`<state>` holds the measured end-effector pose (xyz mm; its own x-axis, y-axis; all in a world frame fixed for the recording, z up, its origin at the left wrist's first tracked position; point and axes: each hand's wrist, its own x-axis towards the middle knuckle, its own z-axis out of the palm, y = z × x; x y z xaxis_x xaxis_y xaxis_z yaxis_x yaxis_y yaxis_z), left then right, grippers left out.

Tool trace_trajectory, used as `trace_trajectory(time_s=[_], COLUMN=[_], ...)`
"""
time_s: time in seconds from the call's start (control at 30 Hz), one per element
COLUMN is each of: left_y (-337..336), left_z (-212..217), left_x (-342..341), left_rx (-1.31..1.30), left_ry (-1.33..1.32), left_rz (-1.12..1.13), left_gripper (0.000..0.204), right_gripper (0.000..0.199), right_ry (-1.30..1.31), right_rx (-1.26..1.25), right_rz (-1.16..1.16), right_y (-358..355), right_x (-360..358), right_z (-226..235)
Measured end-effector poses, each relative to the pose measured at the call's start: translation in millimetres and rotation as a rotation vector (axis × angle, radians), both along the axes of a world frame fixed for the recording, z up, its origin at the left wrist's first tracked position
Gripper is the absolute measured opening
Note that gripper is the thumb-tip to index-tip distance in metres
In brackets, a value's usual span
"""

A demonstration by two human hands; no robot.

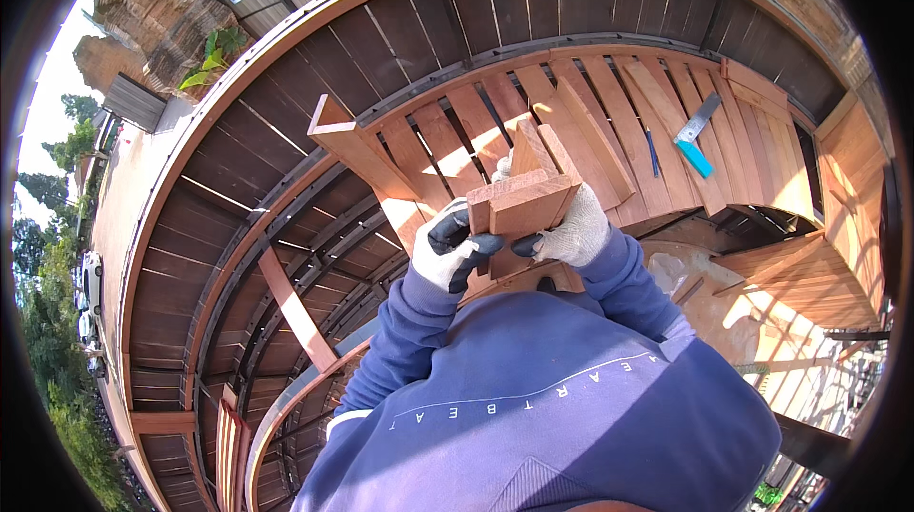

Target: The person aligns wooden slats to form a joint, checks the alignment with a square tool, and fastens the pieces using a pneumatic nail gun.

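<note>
In front of my chest is a short reddish-brown wooden board (533,206), its end toward me, with more wood pieces close behind it. My left hand (446,247), in a white glove with dark fingertips, is closed at the board's left edge. My right hand (578,231), gloved the same way, grips its right side, the thumb on the near face. Some of the fingers are hidden behind the wood. Beyond the hands, slats (466,131) form a curved wooden seat with gaps between them.
A try square (700,136) with a turquoise handle and a blue pencil (652,152) lie on the slats to the right. Loose boards (595,136) rest there too. An upright board (362,155) stands at the left. Dark curved panels (381,36) rise behind.
</note>
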<state>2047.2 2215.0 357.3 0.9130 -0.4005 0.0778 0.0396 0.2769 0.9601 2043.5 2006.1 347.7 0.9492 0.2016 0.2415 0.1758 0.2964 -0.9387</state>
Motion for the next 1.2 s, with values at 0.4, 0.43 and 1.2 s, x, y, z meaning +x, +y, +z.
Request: trace_trajectory(time_s=[0.4,0.43,1.2], left_y=[50.9,51.4,-35.8], left_z=[11.6,17.9,-17.0], left_x=[9.3,7.3,18.1], left_rx=[-0.476,-0.497,-0.680], left_ry=[0.022,0.009,0.185], left_rz=[0.554,0.535,0.590], left_gripper=[0.060,0.058,0.037], right_gripper=[0.078,0.075,0.062], right_ry=[-0.110,-0.045,-0.167], right_rx=[-0.423,-0.578,-1.404], right_rz=[-0.598,-0.612,-0.361], right_y=[-161.8,-182.3,-192.4], right_x=[66.8,86.7,156.4], right_z=[61.6,51.2,-23.1])
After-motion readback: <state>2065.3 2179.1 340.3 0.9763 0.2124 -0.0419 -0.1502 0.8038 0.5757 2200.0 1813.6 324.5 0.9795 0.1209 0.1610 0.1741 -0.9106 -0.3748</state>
